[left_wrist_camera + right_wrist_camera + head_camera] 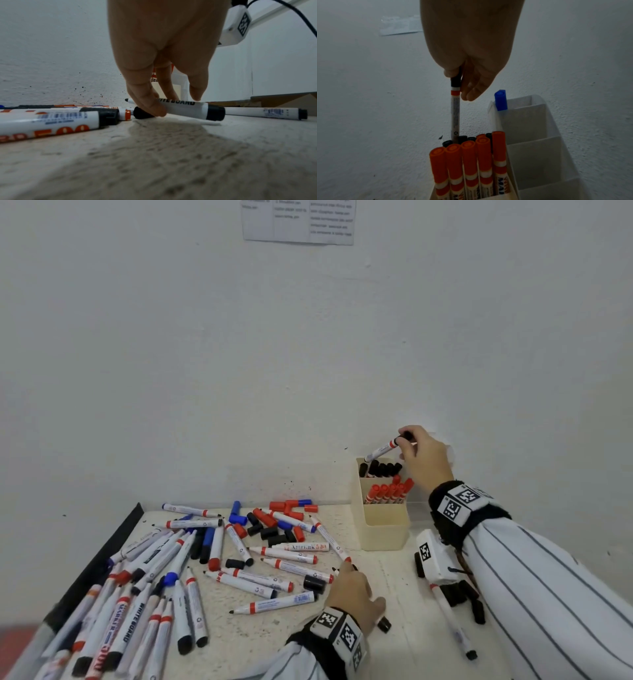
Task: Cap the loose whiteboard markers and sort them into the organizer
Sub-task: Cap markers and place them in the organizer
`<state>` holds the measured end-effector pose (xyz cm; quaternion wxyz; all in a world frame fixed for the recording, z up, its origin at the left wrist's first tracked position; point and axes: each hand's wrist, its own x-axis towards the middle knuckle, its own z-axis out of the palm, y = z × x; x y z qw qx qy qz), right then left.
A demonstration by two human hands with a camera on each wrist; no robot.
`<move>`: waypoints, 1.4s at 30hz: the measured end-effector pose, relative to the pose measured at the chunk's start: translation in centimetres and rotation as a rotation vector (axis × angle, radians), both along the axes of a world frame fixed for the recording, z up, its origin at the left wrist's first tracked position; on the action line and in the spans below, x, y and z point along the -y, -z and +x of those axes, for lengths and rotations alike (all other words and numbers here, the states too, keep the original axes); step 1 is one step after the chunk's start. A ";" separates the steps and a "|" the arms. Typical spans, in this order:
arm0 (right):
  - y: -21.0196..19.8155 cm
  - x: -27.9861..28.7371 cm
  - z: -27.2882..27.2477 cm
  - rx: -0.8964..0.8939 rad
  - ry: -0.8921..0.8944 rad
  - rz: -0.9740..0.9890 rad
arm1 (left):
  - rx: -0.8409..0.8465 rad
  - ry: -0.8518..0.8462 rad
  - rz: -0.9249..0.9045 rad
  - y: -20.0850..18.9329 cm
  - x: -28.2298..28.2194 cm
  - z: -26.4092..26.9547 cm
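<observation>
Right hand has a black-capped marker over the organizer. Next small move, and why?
Probably lower it straight down and let go. The right hand pinches the black-capped marker by its cap, its lower end already among the black markers in the organizer back compartment.

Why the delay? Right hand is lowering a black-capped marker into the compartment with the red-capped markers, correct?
Not quite. The right hand lowers the black-capped marker into the back compartment, among the black-capped markers, behind the red-capped markers. The right wrist view shows it; the head view agrees.
</observation>
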<state>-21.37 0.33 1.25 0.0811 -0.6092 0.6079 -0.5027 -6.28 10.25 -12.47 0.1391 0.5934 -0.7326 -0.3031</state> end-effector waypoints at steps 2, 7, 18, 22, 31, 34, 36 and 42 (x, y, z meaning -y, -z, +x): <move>0.3 1.0 0.3 -0.064 0.007 0.026 | -0.051 -0.026 -0.032 0.0 0.2 0.5; 0.8 2.8 1.4 -0.241 0.052 0.120 | -0.150 -0.057 -0.147 -0.5 0.8 1.5; 2.5 4.1 3.1 -0.427 0.105 0.208 | -0.161 -0.148 -0.197 -0.7 2.1 3.0; 3.2 4.0 3.1 -0.535 0.079 0.474 | -0.159 -0.118 -0.184 -0.4 2.1 3.3; 2.1 1.6 3.1 -0.586 0.040 0.522 | -0.232 -0.082 -0.163 -0.8 1.2 3.3; 1.2 0.0 1.6 -0.262 0.013 0.331 | -0.210 -0.057 -0.147 -0.8 0.7 3.4; 0.0 -1.8 0.3 -0.126 -0.014 0.405 | -0.185 -0.062 -0.141 -0.8 0.3 3.4; -1.2 -7.9 -5.0 -0.207 -0.018 0.951 | -0.098 -0.035 -0.064 -0.8 -1.4 3.1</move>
